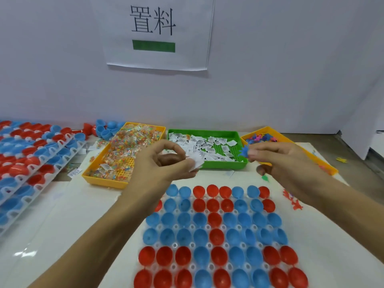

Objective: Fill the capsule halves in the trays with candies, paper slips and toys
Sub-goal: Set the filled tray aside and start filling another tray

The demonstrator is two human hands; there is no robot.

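Hands hover above the far edge of the capsule tray (pixel 207 245) with its red and blue capsule halves (pixel 216 235): the left hand (pixel 166 163) pinches white paper slips (pixel 196 163), the right hand (pixel 284 161) pinches a blue spiky toy (pixel 243 151). Beyond them on the worktop (pixel 83 204) sit three bins: candies (pixel 128 146) far left, slips in the green bin (pixel 207 134), toys (pixel 261 138) far right.

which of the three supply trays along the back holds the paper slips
The green tray, the middle one, holds the white paper slips. The yellow trays either side hold candy packets and toys.
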